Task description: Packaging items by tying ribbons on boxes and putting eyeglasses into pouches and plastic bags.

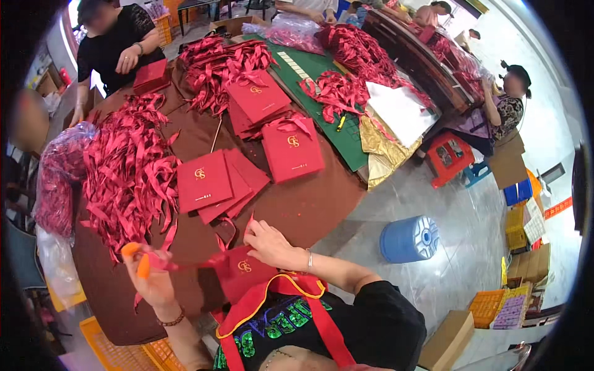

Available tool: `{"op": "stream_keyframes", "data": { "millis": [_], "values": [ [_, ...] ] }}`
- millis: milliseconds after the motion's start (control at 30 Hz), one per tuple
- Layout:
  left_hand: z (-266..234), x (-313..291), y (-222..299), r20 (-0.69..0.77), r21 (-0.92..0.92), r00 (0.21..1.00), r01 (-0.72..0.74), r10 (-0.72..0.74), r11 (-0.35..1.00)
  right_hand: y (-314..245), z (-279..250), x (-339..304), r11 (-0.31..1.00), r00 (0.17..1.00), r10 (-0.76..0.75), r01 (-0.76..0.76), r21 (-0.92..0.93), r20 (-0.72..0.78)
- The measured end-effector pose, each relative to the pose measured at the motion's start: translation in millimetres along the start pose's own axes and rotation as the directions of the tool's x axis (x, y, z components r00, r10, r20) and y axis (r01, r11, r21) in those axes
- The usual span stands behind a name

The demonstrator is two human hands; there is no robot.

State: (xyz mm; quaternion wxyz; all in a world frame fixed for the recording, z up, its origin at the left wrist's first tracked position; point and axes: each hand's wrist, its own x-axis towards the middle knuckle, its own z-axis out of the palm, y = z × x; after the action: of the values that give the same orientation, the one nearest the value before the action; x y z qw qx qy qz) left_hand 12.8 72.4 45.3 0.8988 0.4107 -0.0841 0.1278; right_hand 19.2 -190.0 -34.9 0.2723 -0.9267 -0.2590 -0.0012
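While the right hand [272,246] steadies a red packet [246,267] with its fingers clamped on the far right edge, the left hand [153,281], with orange caps on two digits, grips a red ribbon [199,264] that runs taut to the packet's left side; motion blur hides the exact contact of the left fingers. The held packet is located at the near edge of the brown-covered table [322,207], directly before the torso. Beyond it lie fanned red packets [204,179], with a loose ribbon heap [130,179] to their left.
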Motion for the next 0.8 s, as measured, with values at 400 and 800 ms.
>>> {"op": "stream_keyframes", "data": {
  "millis": [400, 800],
  "values": [
    [25.1, -7.1, -51.2, 0.096, 0.348, 0.902, 0.365, -0.420, 0.864, 7.7, -23.1, 10.5, 0.992, 0.986, 0.010, -0.031, 0.123, 0.165],
    [25.5, -29.4, -77.4, 0.315, 0.901, 0.912, -0.202, -0.261, 0.383, 24.1, -9.0, 7.5, 0.929, 0.991, -0.091, 0.047, 0.368, 0.103]
  ]
}}
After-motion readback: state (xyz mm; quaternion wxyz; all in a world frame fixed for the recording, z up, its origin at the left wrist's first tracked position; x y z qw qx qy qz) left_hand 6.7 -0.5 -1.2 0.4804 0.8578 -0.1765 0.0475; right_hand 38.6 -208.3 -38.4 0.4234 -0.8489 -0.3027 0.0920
